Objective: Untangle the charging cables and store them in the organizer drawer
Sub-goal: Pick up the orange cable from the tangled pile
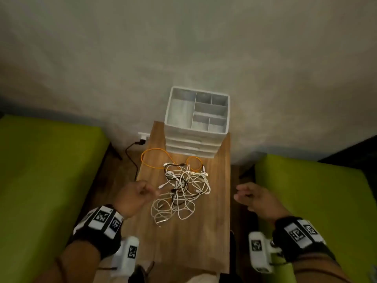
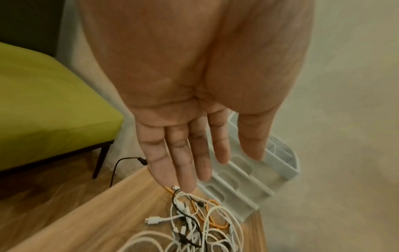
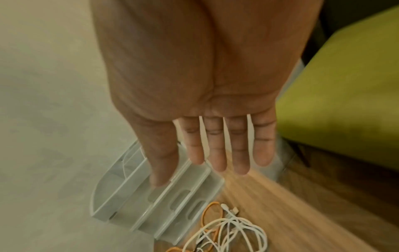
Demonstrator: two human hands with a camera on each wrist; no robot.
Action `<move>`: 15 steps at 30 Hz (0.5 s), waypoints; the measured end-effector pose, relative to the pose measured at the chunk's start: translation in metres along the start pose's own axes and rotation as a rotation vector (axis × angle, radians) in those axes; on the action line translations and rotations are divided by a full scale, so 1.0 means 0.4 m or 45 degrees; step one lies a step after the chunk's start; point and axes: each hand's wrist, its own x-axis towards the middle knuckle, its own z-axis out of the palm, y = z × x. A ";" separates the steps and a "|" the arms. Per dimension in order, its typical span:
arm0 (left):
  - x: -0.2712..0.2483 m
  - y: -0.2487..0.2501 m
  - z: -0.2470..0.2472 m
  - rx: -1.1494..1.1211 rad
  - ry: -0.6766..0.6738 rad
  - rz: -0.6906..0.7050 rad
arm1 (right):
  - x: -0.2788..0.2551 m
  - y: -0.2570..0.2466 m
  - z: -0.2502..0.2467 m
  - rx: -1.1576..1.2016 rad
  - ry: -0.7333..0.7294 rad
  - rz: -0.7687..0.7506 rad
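From where I sit, nothing is done yet. The cables (image 1: 180,189) lie in one knot on the middle of the desk (image 1: 216,231), white ones looped through a thin black one, with an orange cable (image 1: 152,158) trailing out toward the far side. None looks separated from the heap, though the orange one seems the loosest. The organizer (image 1: 196,124) stands at the far end of the desk against the wall, its drawers closed as far as I can tell, and its top tray shows no cable in it. So I judge all of it is left: pull each cable free, open a drawer, and lay them in.

My left hand (image 1: 134,196) hovers just beside the left edge of the knot. The wrist view shows its fingers (image 2: 183,170) straight and close together above the nearest plugs, holding nothing; whether a fingertip brushes a cable I cannot tell, as the shot is blurred.

My right hand (image 1: 256,197) hangs past the right edge of the desk, near the knot but apart from it, fingers (image 3: 218,153) straight and slightly spread, holding nothing and touching nothing.
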 end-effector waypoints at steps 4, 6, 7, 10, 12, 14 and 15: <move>0.081 -0.018 0.152 0.034 0.131 -0.060 | 0.235 0.042 0.021 -0.063 -0.131 -0.076; 0.092 -0.043 0.220 0.034 0.191 -0.131 | 0.323 0.077 0.042 -0.123 -0.188 -0.093; 0.095 -0.058 0.250 0.025 0.204 -0.167 | 0.355 0.096 0.050 -0.146 -0.199 -0.108; 0.093 -0.079 0.322 0.046 0.213 -0.242 | 0.414 0.123 0.070 -0.190 -0.236 -0.091; 0.092 -0.083 0.350 0.060 0.225 -0.282 | 0.435 0.132 0.082 -0.222 -0.264 -0.092; 0.095 -0.087 0.364 0.032 0.272 -0.309 | 0.452 0.123 0.100 -0.294 -0.305 -0.118; 0.098 -0.090 0.368 0.022 0.291 -0.320 | 0.464 0.118 0.111 -0.329 -0.323 -0.139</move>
